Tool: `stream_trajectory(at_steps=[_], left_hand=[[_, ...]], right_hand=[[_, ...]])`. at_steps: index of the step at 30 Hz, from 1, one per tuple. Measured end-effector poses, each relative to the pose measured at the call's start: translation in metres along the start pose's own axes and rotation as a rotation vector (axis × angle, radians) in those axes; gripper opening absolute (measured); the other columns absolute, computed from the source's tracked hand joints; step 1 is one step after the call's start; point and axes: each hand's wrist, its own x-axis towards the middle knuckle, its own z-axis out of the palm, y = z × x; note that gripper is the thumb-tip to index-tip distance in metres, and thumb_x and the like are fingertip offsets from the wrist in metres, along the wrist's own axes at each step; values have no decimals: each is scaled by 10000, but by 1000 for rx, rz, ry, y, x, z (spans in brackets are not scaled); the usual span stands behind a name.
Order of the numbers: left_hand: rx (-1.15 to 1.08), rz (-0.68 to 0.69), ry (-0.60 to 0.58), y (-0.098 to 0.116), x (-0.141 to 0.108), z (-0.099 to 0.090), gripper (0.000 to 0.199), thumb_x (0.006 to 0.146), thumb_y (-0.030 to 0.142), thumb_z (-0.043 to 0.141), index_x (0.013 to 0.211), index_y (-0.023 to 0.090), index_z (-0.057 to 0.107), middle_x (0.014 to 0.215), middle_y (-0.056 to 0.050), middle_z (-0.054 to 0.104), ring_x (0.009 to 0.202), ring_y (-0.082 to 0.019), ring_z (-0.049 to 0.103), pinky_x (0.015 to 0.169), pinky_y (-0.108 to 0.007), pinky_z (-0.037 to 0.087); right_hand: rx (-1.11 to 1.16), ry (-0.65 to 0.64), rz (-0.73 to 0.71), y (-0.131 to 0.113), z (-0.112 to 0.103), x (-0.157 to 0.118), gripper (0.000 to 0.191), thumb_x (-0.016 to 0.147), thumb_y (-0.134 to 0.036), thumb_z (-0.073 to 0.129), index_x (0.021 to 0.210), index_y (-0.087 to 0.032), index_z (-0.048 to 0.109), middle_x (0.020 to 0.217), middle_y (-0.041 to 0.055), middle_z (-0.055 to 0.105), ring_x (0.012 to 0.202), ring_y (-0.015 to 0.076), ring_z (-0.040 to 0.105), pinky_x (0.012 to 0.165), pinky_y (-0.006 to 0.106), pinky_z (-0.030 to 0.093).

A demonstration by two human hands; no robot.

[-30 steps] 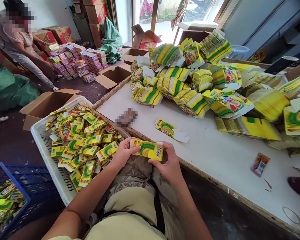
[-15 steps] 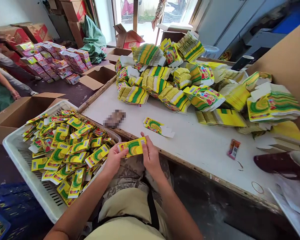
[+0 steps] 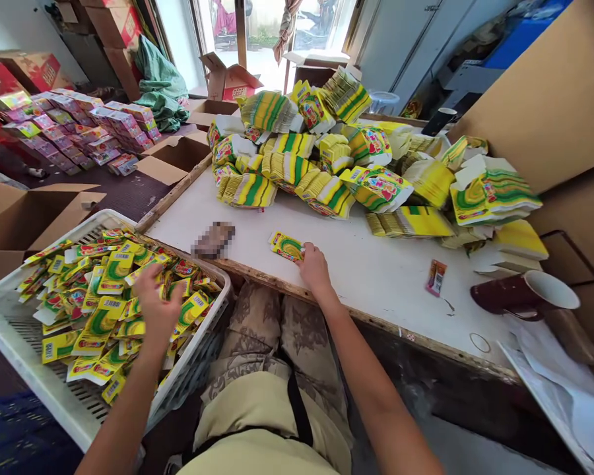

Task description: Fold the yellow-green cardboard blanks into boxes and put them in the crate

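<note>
My left hand (image 3: 158, 300) hovers over a white plastic basket (image 3: 30, 376) heaped with small yellow-and-green cartons (image 3: 99, 323). Its fingers are spread, and I see nothing held in it. On the white tabletop, my right hand (image 3: 317, 269) has its fingers closed over the right end of a single small yellow-and-green carton (image 3: 284, 245), hiding that end. The carton lies on the table. Behind it rises a pile of bundled flat cartons (image 3: 282, 158) with the same print.
A dark red mug (image 3: 505, 293) lies on its side at the right, near a small snack packet (image 3: 435, 277) and a rubber band (image 3: 480, 342). Open cardboard boxes (image 3: 171, 158) stand beyond the basket. Stacked pink boxes (image 3: 74, 125) sit on the floor at left.
The carton that both hands held over my lap is no longer between them. My left hand has moved left over the basket; my right hand has reached forward to the carton on the table.
</note>
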Motion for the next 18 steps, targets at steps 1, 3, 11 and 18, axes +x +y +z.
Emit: stream_trajectory(at_steps=[1,3,11,18], left_hand=[[-169,-19,-125,18,-13,18,540,774,356,720,1253,217,514,1296,-115,534,1213,-282,515,952,-449,507],[-545,-137,-384,53,-34,53,590,773,370,732,1296,240,489,1292,-106,551,1188,-244,552,953,-401,511],[-1507,-649,-348,139,-38,116,467,722,562,743,995,200,630,892,-52,667,891,-191,661,817,-328,539],[-1325,-648,-93,125,-40,113,597,678,739,674,928,197,640,765,4,603,682,-118,579,670,-235,505]], right_hand=[[19,16,-3,-2,-1,-3,332,729,-51,607,1031,-173,537,984,123,657,953,271,608,868,424,464],[61,37,-17,-10,-5,-12,313,764,-98,591,1047,-189,492,927,81,645,885,241,616,825,402,487],[948,-386,-28,-73,-13,-93,401,732,-382,783,966,-273,477,853,-13,640,767,156,625,715,299,532],[944,-336,-26,-86,3,-102,370,683,-390,808,952,-239,603,842,-9,628,768,167,593,706,293,502]])
